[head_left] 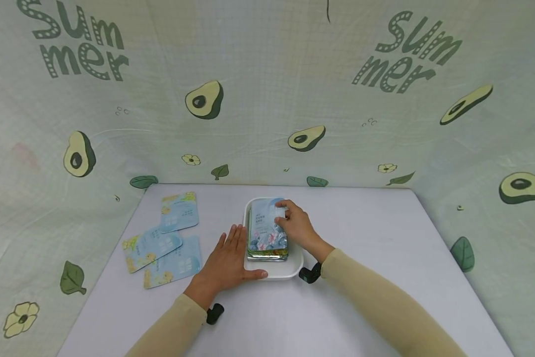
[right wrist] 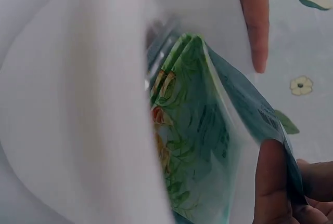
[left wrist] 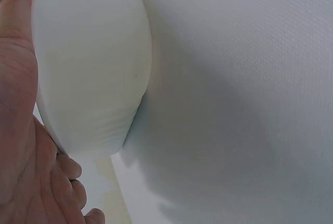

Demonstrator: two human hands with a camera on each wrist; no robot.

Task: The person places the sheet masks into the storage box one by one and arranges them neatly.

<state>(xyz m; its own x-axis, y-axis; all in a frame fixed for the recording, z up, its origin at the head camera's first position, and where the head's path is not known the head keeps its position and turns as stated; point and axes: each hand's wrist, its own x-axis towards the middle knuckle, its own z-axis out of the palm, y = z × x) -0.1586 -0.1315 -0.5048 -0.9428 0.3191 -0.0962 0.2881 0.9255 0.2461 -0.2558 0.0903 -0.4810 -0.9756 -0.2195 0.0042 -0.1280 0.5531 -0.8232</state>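
A white oval-cornered tray (head_left: 278,270) holds a stack of foil packets (head_left: 267,255), the top one a flat light-blue packet (head_left: 264,225) with pink flowers. My right hand (head_left: 300,225) pinches that top packet by its right edge between thumb and fingers. In the right wrist view the blue packet (right wrist: 244,86) bends up at that edge, above a green-printed packet (right wrist: 195,125). At the tray's left side, my left hand (head_left: 229,260) touches it with fingers straight and thumb over the near rim. The left wrist view shows the tray's outer wall (left wrist: 93,68) beside the palm.
Left of the tray lie three blue packets: one at the back (head_left: 179,212), one in the middle (head_left: 151,246) overlapping one nearer (head_left: 175,265). The white table (head_left: 361,228) backs onto a printed cloth (head_left: 258,99). A black wrist device (head_left: 309,272) sits near the tray.
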